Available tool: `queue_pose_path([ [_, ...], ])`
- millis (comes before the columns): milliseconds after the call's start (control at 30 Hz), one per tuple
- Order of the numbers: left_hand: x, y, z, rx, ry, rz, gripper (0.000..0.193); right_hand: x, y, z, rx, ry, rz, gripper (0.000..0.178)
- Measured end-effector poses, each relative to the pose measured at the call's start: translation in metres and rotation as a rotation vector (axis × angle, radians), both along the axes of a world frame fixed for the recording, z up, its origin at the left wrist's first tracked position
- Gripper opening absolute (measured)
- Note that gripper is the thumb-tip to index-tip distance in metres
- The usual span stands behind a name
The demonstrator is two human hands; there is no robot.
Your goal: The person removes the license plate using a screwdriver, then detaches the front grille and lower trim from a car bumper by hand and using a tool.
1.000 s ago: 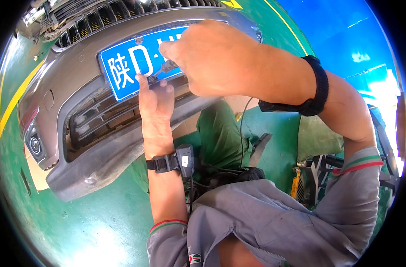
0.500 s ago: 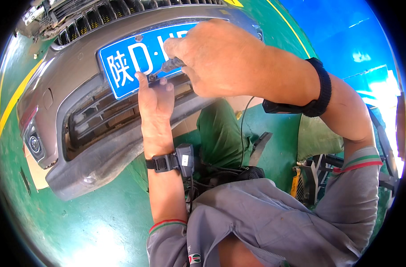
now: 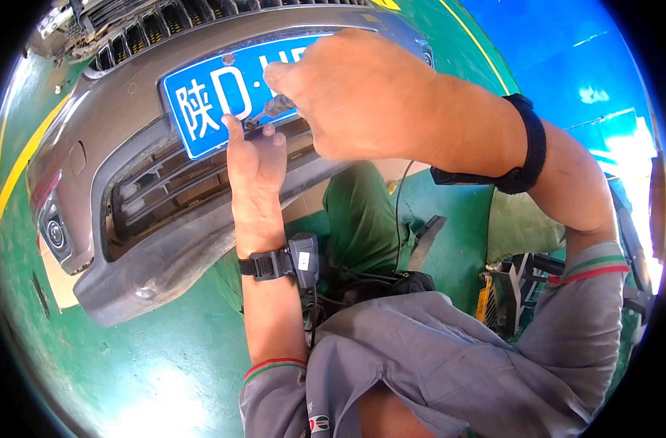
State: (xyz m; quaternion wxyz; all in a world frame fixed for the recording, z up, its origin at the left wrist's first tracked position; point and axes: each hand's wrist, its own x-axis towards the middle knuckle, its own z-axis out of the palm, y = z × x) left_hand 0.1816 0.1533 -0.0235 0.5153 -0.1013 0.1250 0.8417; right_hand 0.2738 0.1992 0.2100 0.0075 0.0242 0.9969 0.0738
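Note:
A blue licence plate [image 3: 215,82] with white characters is on the front of a brown-grey car bumper [image 3: 92,135]. My right hand [image 3: 369,95] is closed around a screwdriver [image 3: 277,106]; the hand covers most of its handle and the right part of the plate. Its shaft slants down to a small dark screw [image 3: 251,124] at the plate's lower edge. Around that screw is my left hand [image 3: 256,160], palm up, with the thumb raised on one side and bent fingertips on the other. Whether those fingers press on the screw or the plate cannot be made out.
Below the plate, the bumper has a slatted lower grille [image 3: 154,190]. Flattened cardboard [image 3: 59,281] lies under it on the green floor [image 3: 180,336]. A green cushion [image 3: 523,226] and a metal frame [image 3: 519,285] are at the right. Beyond stands a blue surface [image 3: 559,58].
My right hand and the screwdriver have shifted slightly left, with a small turn. The left hand stays at the screw, its fingertips barely moved.

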Motion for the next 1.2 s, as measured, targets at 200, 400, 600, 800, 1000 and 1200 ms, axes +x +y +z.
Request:
queue_pose_path([
  [200,-0.003,0.006,-0.012,0.181,0.024,0.003,0.048,-0.012,0.000,-0.003,-0.158,-0.010,-0.060,0.019],
  [400,-0.011,0.006,-0.048,0.616,0.074,-0.095,0.059,-0.031,0.007,0.001,-0.278,-0.233,0.343,0.022],
  [600,0.005,-0.004,0.003,0.046,0.062,-0.121,0.064,-0.026,-0.037,-0.002,0.099,-0.455,0.015,0.015],
  [800,0.005,-0.002,0.005,0.080,0.076,-0.066,0.060,-0.024,-0.011,-0.001,-0.057,-0.196,0.126,0.013],
  [1000,-0.002,0.004,-0.004,0.033,0.111,0.035,0.044,-0.032,-0.012,0.013,-0.152,-0.301,-0.043,0.016],
  [1200,0.001,0.002,-0.004,0.034,-0.023,0.009,0.049,-0.013,-0.004,0.008,-0.154,-0.226,-0.098,0.032],
])
